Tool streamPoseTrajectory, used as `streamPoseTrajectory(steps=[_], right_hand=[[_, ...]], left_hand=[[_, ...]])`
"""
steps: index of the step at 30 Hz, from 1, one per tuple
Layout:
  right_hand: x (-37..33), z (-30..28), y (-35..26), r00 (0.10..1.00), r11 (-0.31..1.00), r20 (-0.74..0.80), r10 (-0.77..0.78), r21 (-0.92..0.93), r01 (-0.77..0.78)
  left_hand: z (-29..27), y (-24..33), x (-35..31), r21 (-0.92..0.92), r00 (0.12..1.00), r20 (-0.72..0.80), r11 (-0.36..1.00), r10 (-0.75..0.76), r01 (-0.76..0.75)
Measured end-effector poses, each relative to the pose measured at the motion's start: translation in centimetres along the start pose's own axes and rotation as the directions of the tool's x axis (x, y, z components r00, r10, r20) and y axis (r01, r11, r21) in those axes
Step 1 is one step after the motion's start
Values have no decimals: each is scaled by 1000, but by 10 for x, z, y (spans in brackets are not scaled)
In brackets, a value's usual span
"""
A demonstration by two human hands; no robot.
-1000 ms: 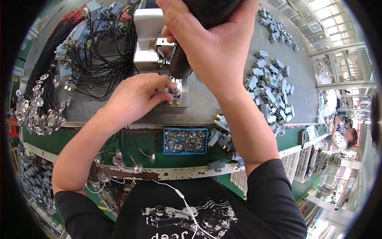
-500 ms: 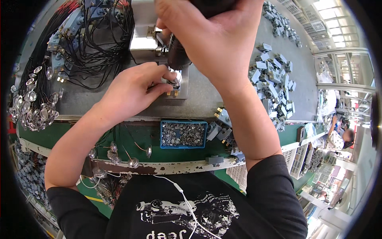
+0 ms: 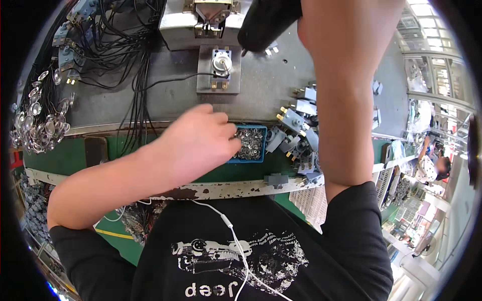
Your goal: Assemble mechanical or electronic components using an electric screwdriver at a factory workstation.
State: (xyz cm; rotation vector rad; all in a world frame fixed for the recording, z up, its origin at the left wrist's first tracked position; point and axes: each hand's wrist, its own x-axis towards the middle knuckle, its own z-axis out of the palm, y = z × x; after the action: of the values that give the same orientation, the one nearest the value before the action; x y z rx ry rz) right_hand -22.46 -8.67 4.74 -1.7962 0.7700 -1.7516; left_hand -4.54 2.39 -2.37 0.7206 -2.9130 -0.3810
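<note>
My left hand (image 3: 203, 140) is at the left end of a small blue tray (image 3: 264, 145) of small metal parts. Its fingers curl down over the tray; the tips are hidden, so what they pinch, if anything, does not show. At the top right, my right hand (image 3: 346, 25) grips a black power screwdriver (image 3: 266, 25), partly cut off by the picture's edge. Left of its tip, a grey switch-like unit with brass terminals and a round metal disc (image 3: 221, 62) lies on a metal plate (image 3: 203, 80). A black wire (image 3: 173, 80) runs left from the disc.
Behind the plate stands a metal fixture (image 3: 181, 30). Bundled black wires (image 3: 135, 37) and round metal discs (image 3: 37, 123) fill the left side. Several grey units (image 3: 301, 125) lie right of the tray, partly behind my right forearm. A person (image 3: 427, 168) is far right.
My left hand has left the unit on the plate and come down to the tray. My right hand has lifted the screwdriver off the unit, up and to the right.
</note>
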Motion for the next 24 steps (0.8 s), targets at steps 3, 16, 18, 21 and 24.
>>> streamPoseTrajectory(steps=[3,16,18,21,24], right_hand=[[-9,-3,-22,1000,999,-19,-15,45,15],[21,77,-14,986,954,-134,-96,271,129],[18,83,-18,981,968,-171,-92,214,128],[21,95,-22,959,938,-278,-51,316,141],[34,78,-23,996,995,48,-82,57,79]], left_hand=[[21,2,2,67,993,98,995,71,-78],[25,14,-2,115,993,50,987,104,-109],[25,12,0,142,987,85,979,136,-147],[23,14,-1,52,995,-24,994,96,-95],[19,11,-1,-67,998,28,997,52,-50]])
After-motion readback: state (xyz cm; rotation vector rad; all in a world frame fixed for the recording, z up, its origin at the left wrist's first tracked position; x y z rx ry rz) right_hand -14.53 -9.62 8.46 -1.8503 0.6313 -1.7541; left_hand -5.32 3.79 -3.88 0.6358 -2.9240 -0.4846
